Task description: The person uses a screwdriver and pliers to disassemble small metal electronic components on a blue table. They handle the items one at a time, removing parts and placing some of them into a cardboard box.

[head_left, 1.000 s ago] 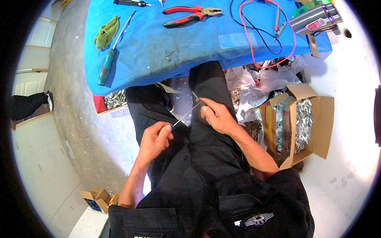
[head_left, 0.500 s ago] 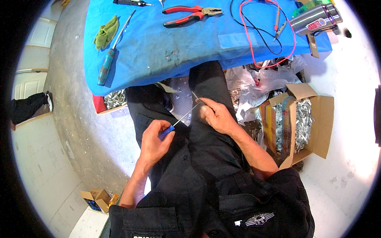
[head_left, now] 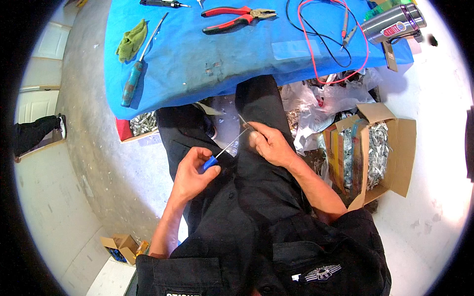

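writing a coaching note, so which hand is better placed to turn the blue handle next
Left, most likely: the left grip is on the blue handle. The right grip is by the far end of the thin shaft, away from that handle.

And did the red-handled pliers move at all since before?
No, the red-handled pliers lie in the same spot on the blue tablecloth, beyond its dark stain.
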